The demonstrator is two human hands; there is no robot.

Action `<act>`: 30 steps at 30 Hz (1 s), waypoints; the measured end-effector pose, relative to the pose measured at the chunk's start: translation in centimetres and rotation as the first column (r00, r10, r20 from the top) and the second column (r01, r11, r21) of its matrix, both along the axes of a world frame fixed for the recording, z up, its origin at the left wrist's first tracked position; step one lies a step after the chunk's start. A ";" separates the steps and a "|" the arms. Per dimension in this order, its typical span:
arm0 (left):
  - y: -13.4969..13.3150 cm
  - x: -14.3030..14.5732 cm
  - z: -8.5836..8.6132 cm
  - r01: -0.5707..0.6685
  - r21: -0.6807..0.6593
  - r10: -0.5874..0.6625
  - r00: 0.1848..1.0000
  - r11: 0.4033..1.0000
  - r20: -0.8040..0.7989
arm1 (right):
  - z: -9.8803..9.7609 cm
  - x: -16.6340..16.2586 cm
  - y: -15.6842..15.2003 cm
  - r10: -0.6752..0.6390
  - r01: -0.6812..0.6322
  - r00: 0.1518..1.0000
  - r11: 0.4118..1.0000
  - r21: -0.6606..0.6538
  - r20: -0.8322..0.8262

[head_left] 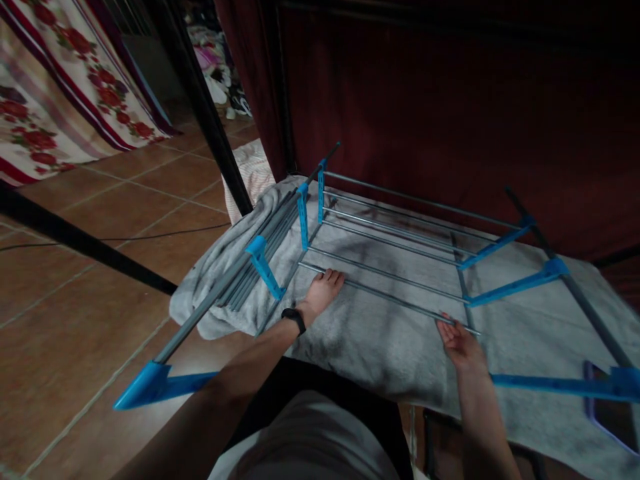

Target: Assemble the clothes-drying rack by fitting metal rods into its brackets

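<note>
The rack frame, made of grey metal rods and blue plastic joints, is lying flat on a grey blanket in front of the person. Its rods are running parallel, with the long axis going from the far left to the near right. The nearest rod is pointing the same way, low over the blanket.

The left hand is reaching forward with a nearly straight arm, palm down, a black watch on the wrist. Its grip is released: the fingers are lying stretched, with the tips touching the left part of the nearest rod.

The right hand is coming from below with the palm turned partly up, and its fingertips are meeting the right end of this rod. Whether this grip is clenching the rod, I cannot tell.

A bundle of loose rods is resting on the blanket's left side, and a phone is lying near the right edge.
</note>
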State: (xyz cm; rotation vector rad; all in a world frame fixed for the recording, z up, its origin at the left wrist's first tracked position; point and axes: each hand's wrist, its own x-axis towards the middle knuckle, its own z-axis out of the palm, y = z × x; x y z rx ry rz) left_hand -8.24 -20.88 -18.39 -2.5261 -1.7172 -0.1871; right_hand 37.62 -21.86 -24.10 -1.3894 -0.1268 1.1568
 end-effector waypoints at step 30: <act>-0.4 -0.1 -0.5 -0.058 -0.130 0.078 0.986 0.990 0.149 | 0.2 -1.5 -2.6 -0.071 0.058 0.993 0.989 0.134 0.091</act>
